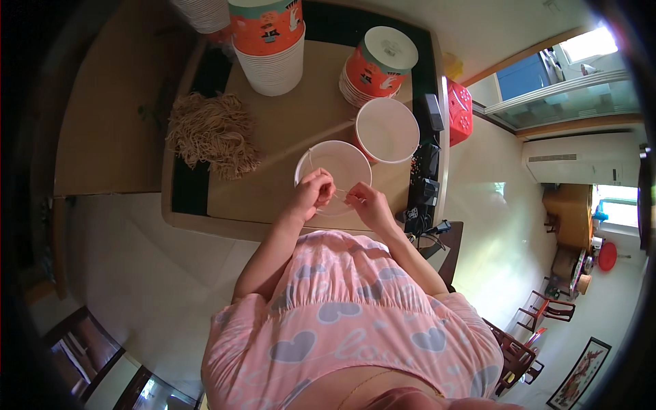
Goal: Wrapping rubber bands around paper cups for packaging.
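Observation:
A white paper bucket stands at the table's near edge, its open mouth facing up. Both my hands meet over its near rim. Between the pinched fingers of my left hand and my right hand runs a thin pale cord. Part of a cord also shows at the bucket's far left rim; whether it is the same piece I cannot tell. A second open white bucket touches or nearly touches the first, on its far right. To the left lies a loose heap of beige cords.
A tall stack of buckets with an orange and green one on top stands at the far left. A shorter stack is at the far right. Black adapters and cables line the right edge. A red plastic stool stands beyond it.

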`<state>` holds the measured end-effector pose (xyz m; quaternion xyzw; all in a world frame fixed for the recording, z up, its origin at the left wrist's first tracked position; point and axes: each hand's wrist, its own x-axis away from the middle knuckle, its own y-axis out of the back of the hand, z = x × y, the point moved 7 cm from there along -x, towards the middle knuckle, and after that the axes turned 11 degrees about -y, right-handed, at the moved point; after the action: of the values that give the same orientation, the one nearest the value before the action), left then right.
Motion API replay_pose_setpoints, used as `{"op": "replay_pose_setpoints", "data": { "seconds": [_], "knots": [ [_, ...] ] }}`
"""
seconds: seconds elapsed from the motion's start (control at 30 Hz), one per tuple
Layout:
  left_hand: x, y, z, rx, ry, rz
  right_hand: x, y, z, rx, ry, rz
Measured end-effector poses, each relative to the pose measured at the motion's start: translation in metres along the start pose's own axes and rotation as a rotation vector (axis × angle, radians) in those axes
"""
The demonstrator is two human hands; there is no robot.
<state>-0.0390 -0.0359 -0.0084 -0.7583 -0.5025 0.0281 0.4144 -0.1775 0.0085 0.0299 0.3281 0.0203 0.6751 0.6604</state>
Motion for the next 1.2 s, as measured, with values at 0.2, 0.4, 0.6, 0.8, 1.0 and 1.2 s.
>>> {"op": "replay_pose_setpoints", "data": {
  "seconds": [0.2,0.4,0.6,0.8,1.0,1.2],
  "knots": [
    [-0.004,-0.001,0.002,-0.550,-0.261,-0.089,0.004,0.000,-0.009,-0.365,-0.002,-0.081],
    [-0.008,-0.019,0.011,-0.732,-0.127,0.096,0.006,0.015,-0.004,-0.124,0.058,-0.206],
    [-0.015,-0.015,0.021,-0.679,-0.154,0.104,-0.011,0.021,-0.016,-0.528,0.010,-0.195],
    [-0.015,-0.020,0.014,-0.582,-0.312,0.097,-0.022,0.012,-0.007,-0.334,-0.060,0.008],
    [-0.009,-0.008,0.027,-0.704,-0.115,0.091,-0.036,0.027,0.010,-0.452,0.046,-0.116],
    [0.006,-0.006,-0.014,-0.832,-0.455,-0.069,-0.023,0.025,0.047,0.028,0.118,0.021]
  ]
}}
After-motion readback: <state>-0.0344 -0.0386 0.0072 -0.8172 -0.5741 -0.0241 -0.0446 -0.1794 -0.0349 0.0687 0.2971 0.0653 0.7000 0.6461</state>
